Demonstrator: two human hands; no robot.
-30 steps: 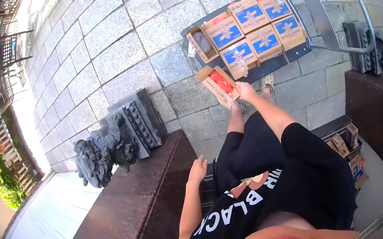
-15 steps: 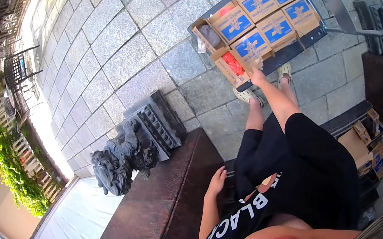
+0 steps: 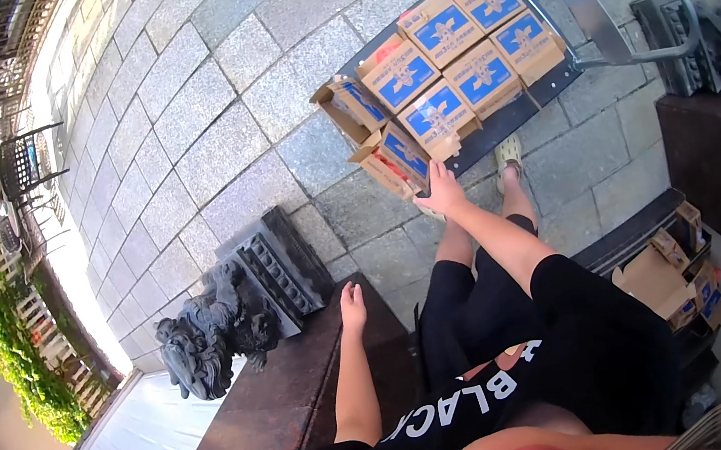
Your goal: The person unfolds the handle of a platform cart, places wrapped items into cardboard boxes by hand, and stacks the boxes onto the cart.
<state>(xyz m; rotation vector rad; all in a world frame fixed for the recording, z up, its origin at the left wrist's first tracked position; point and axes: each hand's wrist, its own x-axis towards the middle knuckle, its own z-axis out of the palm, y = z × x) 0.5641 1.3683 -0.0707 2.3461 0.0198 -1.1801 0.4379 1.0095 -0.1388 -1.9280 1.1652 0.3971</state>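
At the near corner of an open cardboard box (image 3: pixel 393 165) is my right hand (image 3: pixel 443 192). Its fingers are stretched toward the box and its thumb is apart; the exact contact is partly hidden. Red packaging shows inside, beneath a raised blue-printed flap. Beside it stands another open box (image 3: pixel 345 118) with its flap up. A loose strip of clear tape (image 3: pixel 450 145) hangs off the neighbouring closed box (image 3: pixel 436 119). Over the stone ledge, my left hand (image 3: pixel 352 307) is loosely open and holds nothing.
The boxes stand on a dark platform cart (image 3: pixel 510 120) with a metal handle (image 3: pixel 675 50). A dark lion statue (image 3: pixel 225 324) sits on the polished stone ledge (image 3: pixel 252 434). More opened boxes (image 3: pixel 665 279) lie at the lower right. Paving stones (image 3: pixel 210 126) surround the cart.
Blue-printed flaps now stand up on the two open boxes. My left hand has risen and moved outward over the ledge. My right hand stays near the box corner. The view has shifted.
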